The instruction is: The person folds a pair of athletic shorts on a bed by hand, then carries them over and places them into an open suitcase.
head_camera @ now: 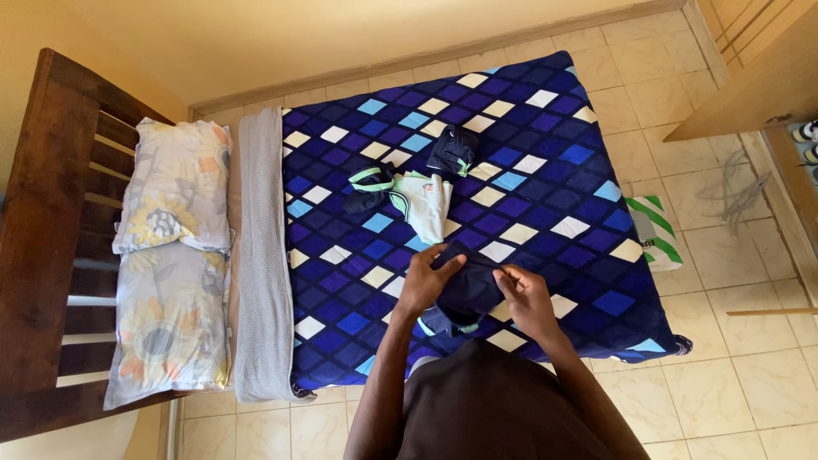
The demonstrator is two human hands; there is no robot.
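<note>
We stand at a diamond-patterned blue bedspread (545, 162) on tiled floor (750, 375) | two pillows (175, 247), three garments beyond | left hand (423, 281) and right hand (527, 300) fingers clamped on dark garment (467, 291).

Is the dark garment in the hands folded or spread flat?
Folded: the dark garment is a compact bunch held between left hand and right hand, not laid out.

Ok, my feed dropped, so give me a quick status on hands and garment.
Left hand and right hand both gripping the dark navy garment on the patterned bedspread. Other small clothes lie beyond, apart. Nothing in the way.
</note>
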